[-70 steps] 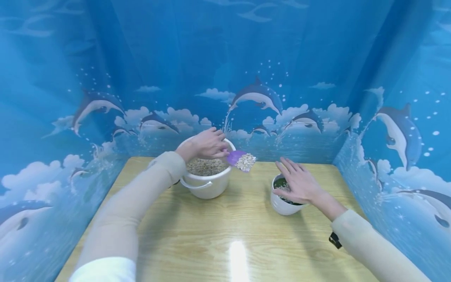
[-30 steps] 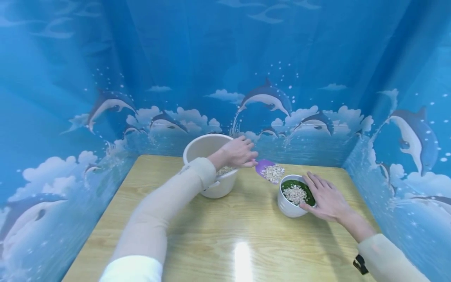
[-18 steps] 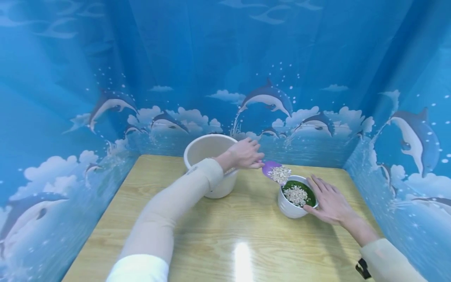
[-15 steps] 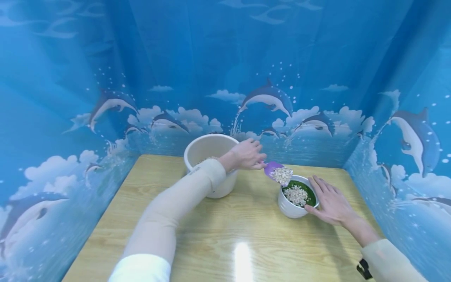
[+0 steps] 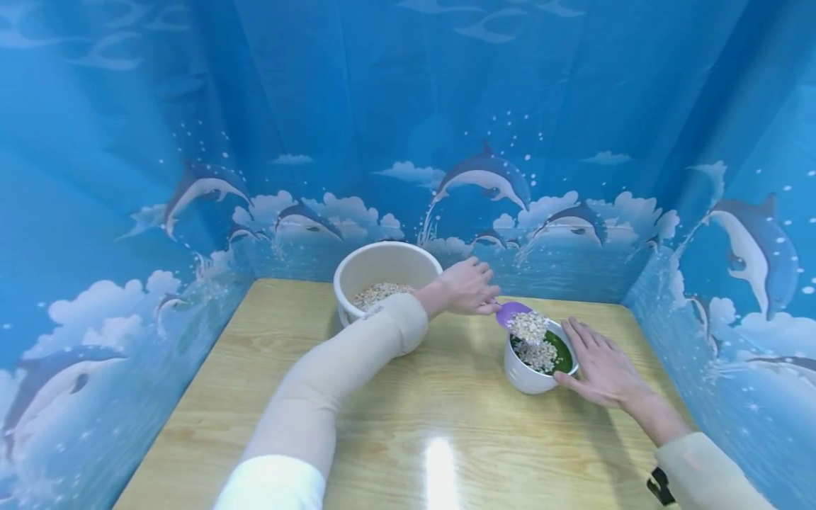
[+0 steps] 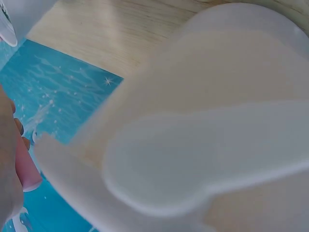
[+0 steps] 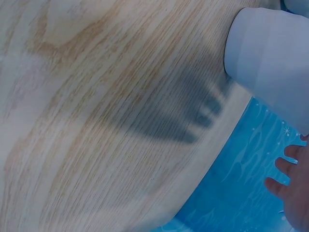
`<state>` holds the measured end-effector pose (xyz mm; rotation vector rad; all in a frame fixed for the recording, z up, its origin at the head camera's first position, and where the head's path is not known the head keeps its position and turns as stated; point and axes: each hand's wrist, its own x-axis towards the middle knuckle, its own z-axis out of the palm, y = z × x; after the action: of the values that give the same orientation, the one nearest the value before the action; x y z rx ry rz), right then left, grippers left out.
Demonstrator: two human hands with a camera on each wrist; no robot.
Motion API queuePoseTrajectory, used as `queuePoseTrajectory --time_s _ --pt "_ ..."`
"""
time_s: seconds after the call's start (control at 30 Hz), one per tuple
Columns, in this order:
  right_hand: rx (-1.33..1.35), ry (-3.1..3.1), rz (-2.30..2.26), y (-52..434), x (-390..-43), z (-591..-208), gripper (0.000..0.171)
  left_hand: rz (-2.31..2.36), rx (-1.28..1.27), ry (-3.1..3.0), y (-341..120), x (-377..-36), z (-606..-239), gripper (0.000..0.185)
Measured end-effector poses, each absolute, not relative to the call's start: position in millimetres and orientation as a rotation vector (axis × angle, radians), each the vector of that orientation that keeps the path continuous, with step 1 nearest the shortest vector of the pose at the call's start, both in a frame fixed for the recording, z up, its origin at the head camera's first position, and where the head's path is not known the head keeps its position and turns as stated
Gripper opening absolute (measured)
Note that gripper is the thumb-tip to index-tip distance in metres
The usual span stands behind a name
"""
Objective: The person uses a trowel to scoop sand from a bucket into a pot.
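In the head view my left hand (image 5: 468, 287) grips the handle of a small purple shovel (image 5: 508, 312), its blade heaped with pale pebbles (image 5: 529, 328). The pink handle end (image 6: 27, 170) shows in the left wrist view. The blade tilts over the left part of a white pot (image 5: 528, 380), which holds a green layer with a patch of pebbles on top. Against the pot's right rim rests my right hand (image 5: 602, 365), fingers extended and thumb at the near rim. Left of the pot stands a larger white bucket (image 5: 357, 273) with pebbles inside, partly hidden by the left forearm.
A pale wooden table (image 5: 382, 439) carries both containers. Blue curtains (image 5: 395, 92) printed with dolphins close in its back and sides. The bucket's white carrying handle (image 6: 159, 164) looms large and blurred in the left wrist view.
My left hand has carried the loaded shovel rightward from above the bucket to over the pot. My right hand has shifted from over the pot to its right rim.
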<state>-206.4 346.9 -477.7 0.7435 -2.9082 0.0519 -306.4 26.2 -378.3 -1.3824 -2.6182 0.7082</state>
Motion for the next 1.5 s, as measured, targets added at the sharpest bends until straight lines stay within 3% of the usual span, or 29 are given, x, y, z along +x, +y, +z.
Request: queuePoseTrajectory --time_s 1.5 --pt "0.718 -2.921 0.073 348 -208 -479 0.107 0.942 -1.339 -2.513 74 -290 -397 0.063"
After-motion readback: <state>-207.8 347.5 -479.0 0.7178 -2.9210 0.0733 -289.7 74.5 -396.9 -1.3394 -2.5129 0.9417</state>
